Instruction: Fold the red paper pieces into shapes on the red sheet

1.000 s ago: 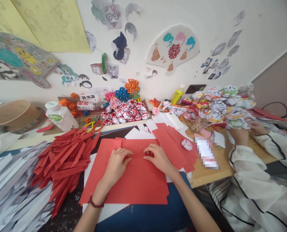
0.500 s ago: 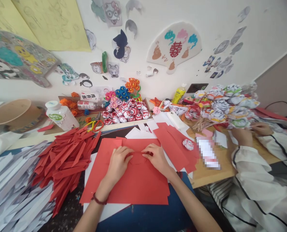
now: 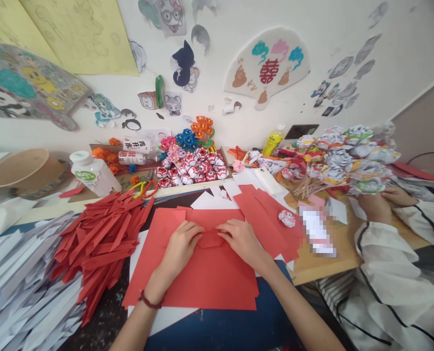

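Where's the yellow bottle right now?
Head view, right of centre at the back: the yellow bottle is by the wall, below the fan-shaped cutout and left of the white paper flowers.

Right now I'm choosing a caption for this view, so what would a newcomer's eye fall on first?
Probably the big heap of red paper strips, left of the red sheets, where the left hand and right hand pinch a small red piece. Next, perhaps, the red-and-white flowers beyond them and the painted fan shape on the wall.
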`<action>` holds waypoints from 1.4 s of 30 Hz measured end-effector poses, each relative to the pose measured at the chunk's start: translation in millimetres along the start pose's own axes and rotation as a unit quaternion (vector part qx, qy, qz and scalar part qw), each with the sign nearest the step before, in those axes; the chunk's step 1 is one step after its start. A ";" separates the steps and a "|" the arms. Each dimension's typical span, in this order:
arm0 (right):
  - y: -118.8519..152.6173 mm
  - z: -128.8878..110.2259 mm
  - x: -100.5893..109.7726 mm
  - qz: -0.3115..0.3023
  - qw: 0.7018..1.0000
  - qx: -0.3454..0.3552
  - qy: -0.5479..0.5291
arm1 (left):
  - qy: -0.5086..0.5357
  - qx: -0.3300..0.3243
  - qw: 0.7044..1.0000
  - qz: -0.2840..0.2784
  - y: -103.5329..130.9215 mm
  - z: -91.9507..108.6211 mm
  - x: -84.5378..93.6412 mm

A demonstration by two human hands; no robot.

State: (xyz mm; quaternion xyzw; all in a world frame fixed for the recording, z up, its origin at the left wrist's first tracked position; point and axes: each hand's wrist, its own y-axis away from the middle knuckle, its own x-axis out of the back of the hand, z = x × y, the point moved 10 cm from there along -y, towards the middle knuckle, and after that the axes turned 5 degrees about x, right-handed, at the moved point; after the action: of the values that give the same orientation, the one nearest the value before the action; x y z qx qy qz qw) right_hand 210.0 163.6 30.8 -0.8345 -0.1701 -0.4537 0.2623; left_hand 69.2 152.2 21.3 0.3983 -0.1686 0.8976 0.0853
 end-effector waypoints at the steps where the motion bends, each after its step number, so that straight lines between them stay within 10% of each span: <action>1: 0.4 -3.9 0.4 -0.002 1.000 0.017 0.014 | -0.003 -0.010 1.000 -0.001 0.7 1.6 -0.2; 20: 16.8 -51.5 -20.0 0.008 0.932 0.217 0.291 | -0.296 -0.193 0.935 -0.027 22.1 35.3 -19.5; 42: 18.0 -54.2 -28.5 -0.065 0.946 0.126 0.291 | -0.380 -0.184 0.904 -0.065 22.6 46.0 -30.2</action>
State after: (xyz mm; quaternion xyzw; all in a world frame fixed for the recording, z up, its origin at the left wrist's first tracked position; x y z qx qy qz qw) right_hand 168.1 115.8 26.0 -0.6136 -0.1957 -0.6678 0.3732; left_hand 114.4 113.6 22.3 0.6965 -0.3239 0.6238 0.1443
